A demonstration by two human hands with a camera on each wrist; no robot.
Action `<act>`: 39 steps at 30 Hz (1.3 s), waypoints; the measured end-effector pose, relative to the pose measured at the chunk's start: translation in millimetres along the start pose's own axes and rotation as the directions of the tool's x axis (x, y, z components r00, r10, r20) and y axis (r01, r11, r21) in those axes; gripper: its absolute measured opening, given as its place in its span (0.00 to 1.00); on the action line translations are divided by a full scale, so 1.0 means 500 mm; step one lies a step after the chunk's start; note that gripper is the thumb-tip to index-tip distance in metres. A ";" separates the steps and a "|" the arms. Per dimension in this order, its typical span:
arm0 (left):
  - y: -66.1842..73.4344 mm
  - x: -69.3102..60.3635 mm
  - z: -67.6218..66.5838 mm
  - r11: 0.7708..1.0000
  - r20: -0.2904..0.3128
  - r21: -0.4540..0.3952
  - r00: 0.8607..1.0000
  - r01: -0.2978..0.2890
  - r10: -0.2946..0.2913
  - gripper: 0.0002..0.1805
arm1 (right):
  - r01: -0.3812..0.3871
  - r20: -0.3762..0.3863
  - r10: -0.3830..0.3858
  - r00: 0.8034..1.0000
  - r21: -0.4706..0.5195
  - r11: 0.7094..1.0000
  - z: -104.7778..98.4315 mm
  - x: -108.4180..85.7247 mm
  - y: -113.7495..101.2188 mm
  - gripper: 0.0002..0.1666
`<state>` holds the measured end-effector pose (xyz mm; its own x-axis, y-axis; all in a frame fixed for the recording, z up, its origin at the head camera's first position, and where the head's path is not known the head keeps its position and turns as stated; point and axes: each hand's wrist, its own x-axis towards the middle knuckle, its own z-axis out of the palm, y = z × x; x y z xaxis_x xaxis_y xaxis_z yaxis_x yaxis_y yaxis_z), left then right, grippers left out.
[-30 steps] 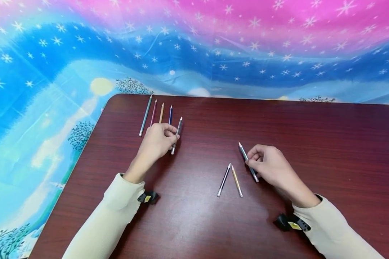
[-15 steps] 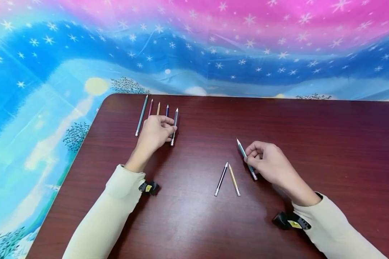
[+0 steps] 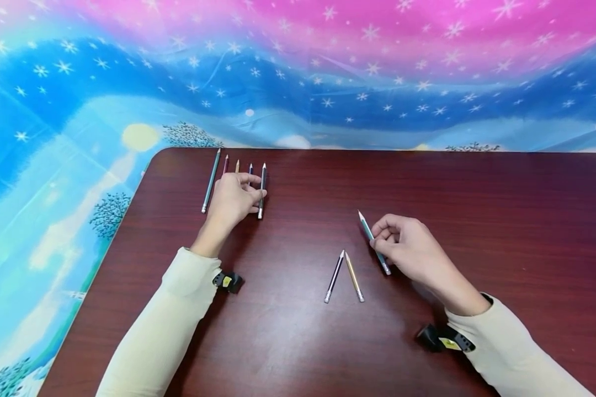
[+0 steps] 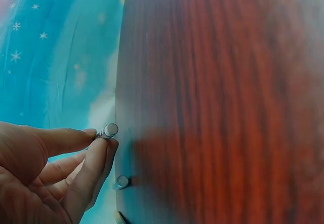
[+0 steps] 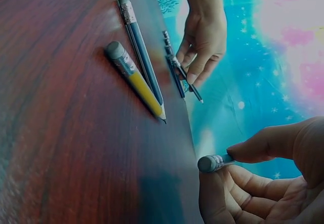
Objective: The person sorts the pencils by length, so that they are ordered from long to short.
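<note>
My left hand (image 3: 230, 198) pinches a dark striped pencil (image 3: 262, 182) between thumb and fingers, tip pointing away, at the right end of a row. Its eraser end (image 4: 110, 130) faces the left wrist camera. In that row lie a teal pencil (image 3: 211, 182), a red pencil (image 3: 225, 164), a yellow pencil (image 3: 237, 165) and a blue pencil (image 3: 250, 170), the last three partly hidden by the hand. My right hand (image 3: 409, 242) pinches another teal pencil (image 3: 365, 225), tilted, tip to the far left. Beside it, a black pencil (image 3: 334, 275) and a yellow pencil (image 5: 144, 92) lie with tips nearly together.
The dark red wooden table (image 3: 477, 209) has a rounded far left corner. A patterned cloth (image 3: 278, 66) with snowflakes hangs behind it and along its left side. A small black camera (image 3: 228, 281) sits on the left wrist and another camera (image 3: 429, 337) on the right.
My left hand has carried the dark pencil a little farther away, and the pencil now stands straighter alongside the row. The right hand keeps its pinch almost in place. The head view shifts slightly.
</note>
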<state>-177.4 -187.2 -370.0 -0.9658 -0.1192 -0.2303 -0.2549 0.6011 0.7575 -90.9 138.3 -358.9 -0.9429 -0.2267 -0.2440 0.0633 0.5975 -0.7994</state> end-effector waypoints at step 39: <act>0.028 0.030 0.010 0.960 0.038 0.279 0.999 0.006 -0.017 0.15 | 0.024 0.000 -0.024 1.000 0.028 0.999 0.004 0.001 -0.002 0.08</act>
<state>-195.4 -176.8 -365.9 -0.9587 -0.0996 -0.2666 -0.2372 0.7971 0.5553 -90.9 135.9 -359.4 -0.9440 -0.2414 -0.2249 0.0496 0.5702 -0.8200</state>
